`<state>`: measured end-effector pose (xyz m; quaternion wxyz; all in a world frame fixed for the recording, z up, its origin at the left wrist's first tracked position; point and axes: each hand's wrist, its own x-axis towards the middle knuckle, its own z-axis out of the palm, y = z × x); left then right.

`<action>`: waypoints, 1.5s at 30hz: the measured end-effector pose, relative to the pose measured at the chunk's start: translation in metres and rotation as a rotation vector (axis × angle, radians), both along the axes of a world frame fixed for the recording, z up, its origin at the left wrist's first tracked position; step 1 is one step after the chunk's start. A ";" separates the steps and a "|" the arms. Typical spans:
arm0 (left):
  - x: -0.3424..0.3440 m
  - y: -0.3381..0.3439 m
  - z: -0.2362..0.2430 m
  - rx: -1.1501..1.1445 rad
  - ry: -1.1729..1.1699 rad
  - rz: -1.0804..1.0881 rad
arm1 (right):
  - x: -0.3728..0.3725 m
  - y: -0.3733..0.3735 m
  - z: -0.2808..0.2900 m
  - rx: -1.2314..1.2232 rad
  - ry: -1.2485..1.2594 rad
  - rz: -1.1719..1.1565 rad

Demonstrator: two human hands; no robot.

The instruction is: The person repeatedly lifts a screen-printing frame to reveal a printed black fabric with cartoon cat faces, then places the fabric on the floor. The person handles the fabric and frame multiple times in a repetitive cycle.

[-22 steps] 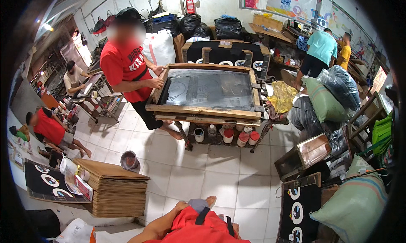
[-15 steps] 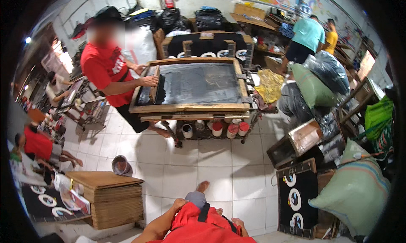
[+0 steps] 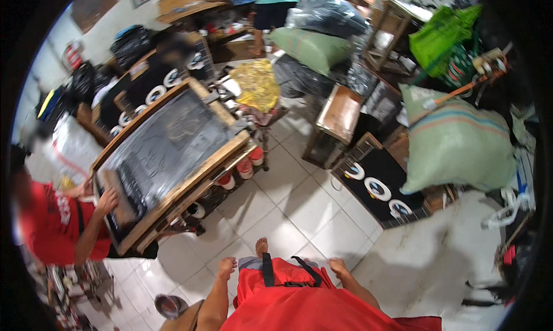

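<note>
My left hand [image 3: 227, 267] hangs beside my red-clothed body, its fingers loosely apart with nothing in them. On the other side, my right hand [image 3: 338, 266] is also free, its fingers loosely bent and slightly blurred. Black straps [image 3: 268, 270] run over the red cloth between my hands, touched by neither. Ahead of me lies a black panel with white eye-like prints [image 3: 377, 187], leaning low on the floor. To the left, a co-worker's hand [image 3: 106, 201] grips a wooden squeegee [image 3: 118, 198] on a wood-framed printing screen [image 3: 173, 141] smeared with dark ink.
Tubs with red lids [image 3: 245, 168] stand under the screen table. A large pale green sack [image 3: 461, 141] and a wooden box [image 3: 340, 115] are at the right. A bucket [image 3: 169, 306] sits on the tiled floor [image 3: 276, 207] at lower left. Another person [image 3: 276, 8] stands at the back.
My view has turned right, so the screen table and co-worker sit farther left. Both my hands now show more fully, away from my body. The co-worker still holds the squeegee.
</note>
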<state>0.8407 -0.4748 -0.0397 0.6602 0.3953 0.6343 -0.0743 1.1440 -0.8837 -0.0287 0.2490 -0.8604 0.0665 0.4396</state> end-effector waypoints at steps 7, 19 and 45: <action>0.032 0.050 0.001 0.027 0.034 -0.134 | -0.013 0.099 0.059 0.260 -0.022 -0.009; 0.067 0.034 -0.001 -0.036 -0.361 0.487 | 0.041 0.006 0.027 -0.004 0.104 0.373; 0.138 0.312 0.095 -0.222 0.102 1.953 | 0.042 0.109 -0.045 0.129 0.231 -0.066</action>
